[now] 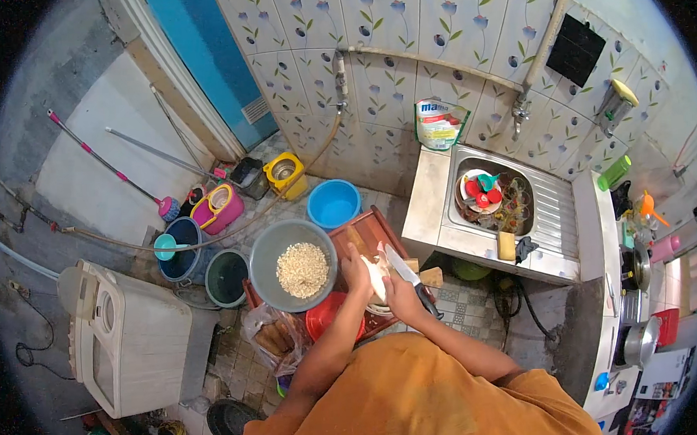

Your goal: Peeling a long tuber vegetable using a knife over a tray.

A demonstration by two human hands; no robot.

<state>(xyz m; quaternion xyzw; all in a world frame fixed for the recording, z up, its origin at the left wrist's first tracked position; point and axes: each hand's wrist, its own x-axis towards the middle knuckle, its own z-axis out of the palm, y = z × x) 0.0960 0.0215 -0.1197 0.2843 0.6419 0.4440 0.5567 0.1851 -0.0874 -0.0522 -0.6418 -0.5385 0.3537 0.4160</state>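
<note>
My left hand [358, 273] holds a pale peeled root [376, 277], which looks like cassava. My right hand [404, 298] grips a kitchen knife [403, 264] with a black handle, its blade pointing away from me. The right fingers also touch the root. A strip of pinkish peel shows beside the blade. Both hands are above a reddish-brown wooden table [355, 232]. Left of them a grey basin [262, 281] contains a heap of small chopped white pieces [302, 270]. A red basin [324, 316] is partly hidden under my left forearm.
A clear plastic bag of brown roots [275, 339] lies by my left arm. Beyond the table stands a blue basin [334, 203]. Right of it, a steel sink [528, 208] holds dishes. A washing machine [133, 341] and a green bucket [227, 278] stand left; a hose [254, 219] crosses there.
</note>
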